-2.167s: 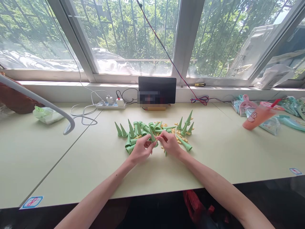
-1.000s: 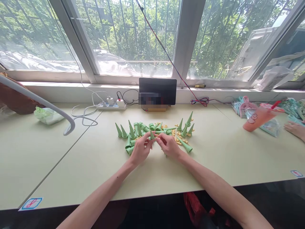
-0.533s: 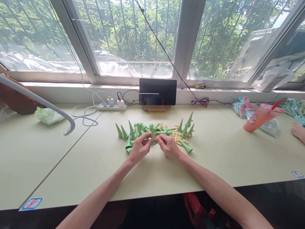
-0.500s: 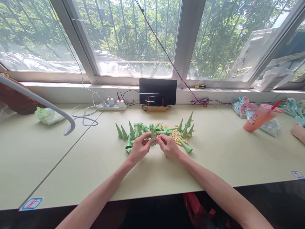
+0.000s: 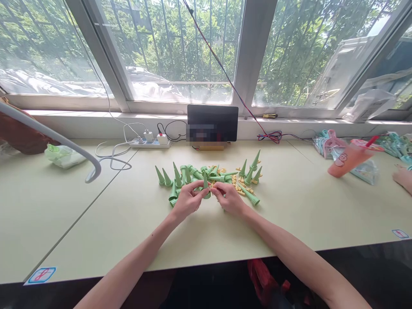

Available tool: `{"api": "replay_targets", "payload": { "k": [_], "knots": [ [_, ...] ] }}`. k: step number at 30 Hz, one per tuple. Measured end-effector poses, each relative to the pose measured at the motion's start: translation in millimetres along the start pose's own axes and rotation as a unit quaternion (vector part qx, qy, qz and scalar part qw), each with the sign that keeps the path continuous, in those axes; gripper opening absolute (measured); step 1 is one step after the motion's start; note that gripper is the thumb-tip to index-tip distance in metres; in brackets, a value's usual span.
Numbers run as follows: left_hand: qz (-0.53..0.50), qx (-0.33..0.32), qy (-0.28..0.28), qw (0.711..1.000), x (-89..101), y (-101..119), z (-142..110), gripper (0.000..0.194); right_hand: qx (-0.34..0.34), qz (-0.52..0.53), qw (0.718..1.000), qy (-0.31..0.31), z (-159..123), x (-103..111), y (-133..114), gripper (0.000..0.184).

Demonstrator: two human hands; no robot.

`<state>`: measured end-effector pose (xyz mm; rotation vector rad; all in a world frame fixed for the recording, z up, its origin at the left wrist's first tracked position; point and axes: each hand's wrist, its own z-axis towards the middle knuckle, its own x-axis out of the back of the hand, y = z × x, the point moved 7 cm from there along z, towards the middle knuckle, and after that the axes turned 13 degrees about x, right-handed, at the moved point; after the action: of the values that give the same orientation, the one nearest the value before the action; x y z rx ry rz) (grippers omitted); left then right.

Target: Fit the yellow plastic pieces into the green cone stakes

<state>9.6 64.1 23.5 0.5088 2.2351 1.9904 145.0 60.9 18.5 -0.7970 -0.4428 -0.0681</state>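
My left hand [image 5: 187, 200] pinches a green cone [image 5: 205, 182] that points upward, just in front of a heap of green cones [image 5: 186, 175]. My right hand [image 5: 229, 198] is closed too, its fingertips meeting the cone's base with a small yellow piece [image 5: 210, 186] between them. Both hands hover over the pale green table [image 5: 128, 219]. Loose yellow pieces [image 5: 238, 187] lie scattered right of the hands. Three cones [image 5: 250, 169] stand upright at the heap's right side, and others stand at its left.
A dark screen [image 5: 212, 123] leans at the window sill, with a power strip [image 5: 150, 141] and cables to its left. A pink cup [image 5: 351, 157] and plastic bags [image 5: 365, 169] lie at the right. Another person's hand [image 5: 404, 178] shows at the right edge. A grey curved arm [image 5: 58, 141] crosses the left.
The cone in my left hand has turned from slanted to upright. The other person's hand at the right edge has drawn back toward the frame edge. My hands stay in place.
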Motion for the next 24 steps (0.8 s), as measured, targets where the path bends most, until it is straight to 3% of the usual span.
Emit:
{"api": "replay_targets", "payload": {
  "k": [8, 19, 24],
  "knots": [
    [-0.028, 0.016, 0.006, 0.999, 3.3, -4.3, 2.7, 0.036, 0.022, -0.020, 1.000, -0.002, 1.8, 1.4, -3.1, 0.032],
    [-0.120, 0.101, -0.023, 0.987, -1.0, -10.8, 2.2, 0.041, 0.065, -0.066, 0.996, -0.009, 3.1, 3.7, -8.7, 0.038],
    [-0.083, 0.066, -0.008, 0.994, -0.4, -7.2, 2.1, 0.034, 0.085, -0.081, 0.993, 0.005, 3.2, 4.2, -8.4, 0.031]
  ]
}}
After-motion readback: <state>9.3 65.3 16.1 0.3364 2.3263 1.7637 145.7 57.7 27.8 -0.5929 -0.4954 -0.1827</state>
